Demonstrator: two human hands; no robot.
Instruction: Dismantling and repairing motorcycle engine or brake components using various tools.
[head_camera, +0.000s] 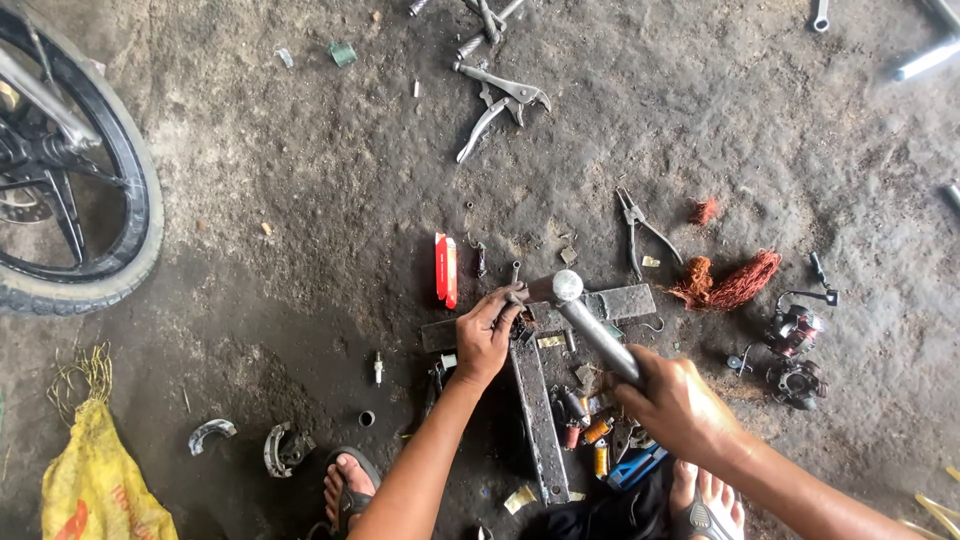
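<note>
The right hand (678, 405) is closed around the handle of a hammer (590, 325), whose round steel head sits just above the crossing of two flat metal bars (538, 410); the left hand (487, 330) is curled, fingertips pinching a small dark part (519, 322) held on the bars right beside the hammer head, so the part lies between the two hands, touching the left and just under the hammer; what exactly the part is I cannot tell from here. Below the bars, near the right wrist, lie a few small screwdrivers with orange and red handles (590, 432) and a blue tool (637, 466); two sandalled feet (350, 488) frame the spot. Just left of the left hand's knuckles, a little apart, stands a narrow red and white packet (446, 270), upright on the dirty concrete floor (300, 200). To the right rest slim pliers (637, 232) and a tangle of copper wire (735, 282); farther up, locking pliers (500, 105). At far left are a motorcycle wheel (75, 190) and, low in the corner, a yellow sack with red print (95, 480).
</note>
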